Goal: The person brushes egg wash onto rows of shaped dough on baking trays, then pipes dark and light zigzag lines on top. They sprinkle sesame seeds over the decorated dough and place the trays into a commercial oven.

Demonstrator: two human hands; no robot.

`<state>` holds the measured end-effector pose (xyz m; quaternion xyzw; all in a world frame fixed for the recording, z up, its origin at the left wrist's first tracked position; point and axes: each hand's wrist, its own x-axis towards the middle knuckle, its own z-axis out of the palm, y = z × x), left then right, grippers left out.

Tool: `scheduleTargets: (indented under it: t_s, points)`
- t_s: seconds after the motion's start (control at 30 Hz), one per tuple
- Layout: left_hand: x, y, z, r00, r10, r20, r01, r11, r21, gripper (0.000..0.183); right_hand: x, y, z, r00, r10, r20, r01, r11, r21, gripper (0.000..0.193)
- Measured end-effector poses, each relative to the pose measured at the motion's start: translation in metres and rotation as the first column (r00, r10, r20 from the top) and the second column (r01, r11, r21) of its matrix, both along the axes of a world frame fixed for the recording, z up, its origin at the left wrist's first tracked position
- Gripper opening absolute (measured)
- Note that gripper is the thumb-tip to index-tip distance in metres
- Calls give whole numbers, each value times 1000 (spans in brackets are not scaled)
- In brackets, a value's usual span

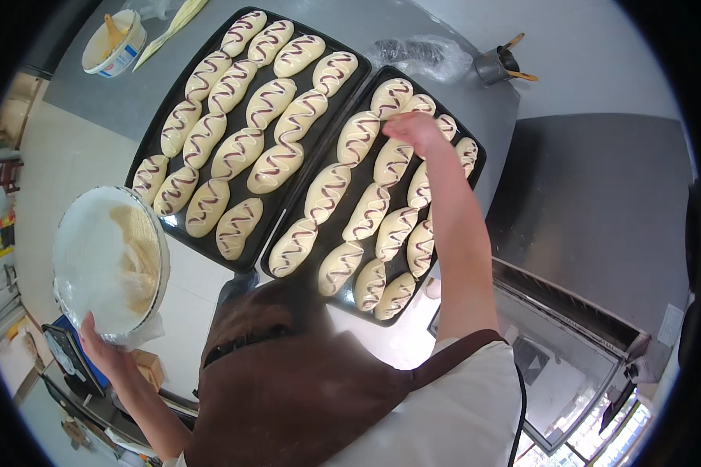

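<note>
The left hand (pixel 103 349) holds a white bowl (pixel 86 261) of tan crumbs (pixel 139 268) by its near edge, likely light enough for one hand. The right hand (pixel 414 130) bends over soft-looking, easily dented buns (pixel 327 192) on the right-hand tray (pixel 333 240) (whether it pinches anything, I cannot tell).

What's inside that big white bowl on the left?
The white bowl holds a tan, grainy-looking heap toward its right side; whatever lies beneath that is covered.
</note>
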<state>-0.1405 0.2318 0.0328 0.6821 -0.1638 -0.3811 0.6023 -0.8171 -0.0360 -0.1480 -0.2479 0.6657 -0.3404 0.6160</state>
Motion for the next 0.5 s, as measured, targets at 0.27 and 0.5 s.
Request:
scheduleTargets:
  t_s: [0.27,0.5]
  points:
    - [41,-12,-17,998,-46,-47,43,997,-69,45,59,66,-3,885,329,-330,-374,924,-83,25]
    - [92,-17,-24,984,-152,-93,139,981,-137,45,137,149,24,978,133,-163,-125,990,58,25]
